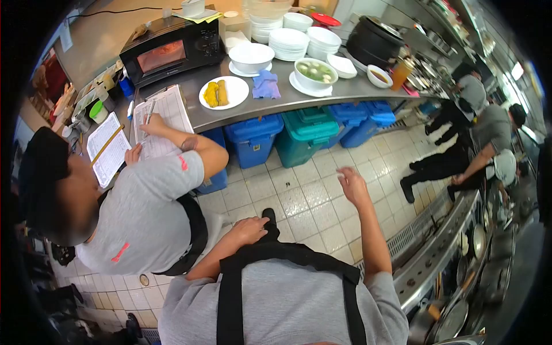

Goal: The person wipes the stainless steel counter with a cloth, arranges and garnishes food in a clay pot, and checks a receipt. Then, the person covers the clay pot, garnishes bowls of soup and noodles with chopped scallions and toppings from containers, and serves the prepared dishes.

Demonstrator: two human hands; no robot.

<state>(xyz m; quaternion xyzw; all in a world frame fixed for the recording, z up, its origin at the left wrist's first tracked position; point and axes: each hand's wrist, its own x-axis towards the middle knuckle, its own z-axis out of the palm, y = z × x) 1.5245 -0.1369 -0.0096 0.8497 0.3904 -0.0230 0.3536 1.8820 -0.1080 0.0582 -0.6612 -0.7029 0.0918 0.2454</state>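
Observation:
My left hand (249, 231) is low at my waist beside the black apron (287, 252), its fingers stretched out and nothing visible in it. My right hand (352, 186) is raised over the tiled floor, fingers loosely bent and apart, holding nothing. Ahead, the steel counter (213, 115) carries a plate with yellow food (216, 92), a folded purple cloth (265, 84) and a bowl of soup with green pieces (315, 72). Neither hand touches the counter.
On my left a co-worker (138, 201) writes on a clipboard (164, 118). Blue bins (255, 140) and a green bin (307, 135) stand under the counter. Stacked white bowls (288, 43) and a microwave (172, 53) sit above. Other people (489, 135) and stoves (437, 259) are at right.

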